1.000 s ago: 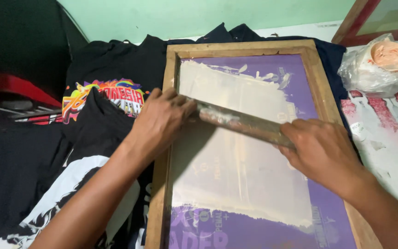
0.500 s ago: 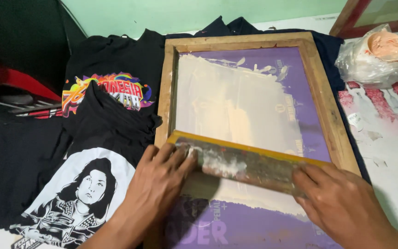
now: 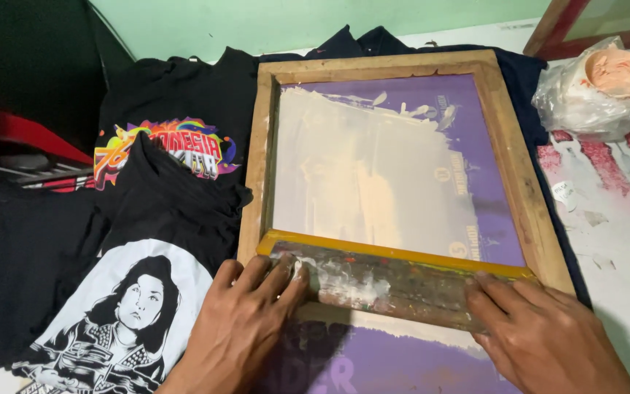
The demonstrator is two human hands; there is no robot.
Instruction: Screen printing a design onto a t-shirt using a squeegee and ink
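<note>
Both hands are down on the squeegee [image 3: 388, 277], a long wooden bar with a yellow blade edge, smeared with white ink; it lies across the lower part of the wooden screen frame [image 3: 508, 146], tilted a little so its right end sits lower; the left hand [image 3: 246, 321] presses on the bar's left end, fingers spread flat and wrapped over the wood, not clenched; the right hand [image 3: 548, 328] covers the right end the same way, fingers extended and pressing down on the bar; above the squeegee, inside the frame, the purple mesh [image 3: 475, 146] carries a wide swathe of white ink [image 3: 359, 168], with bare purple showing along the right side and again below the bar; left of the frame lies a black shirt with a white portrait print [image 3: 133, 306], and above that, still left of the frame, another black shirt with a rainbow-coloured print [image 3: 165, 146]; right of the frame, a paint-stained white table top [image 3: 621, 226]; at the frame's upper right, a clear plastic bag [image 3: 592, 87] holding something pale pink.
</note>
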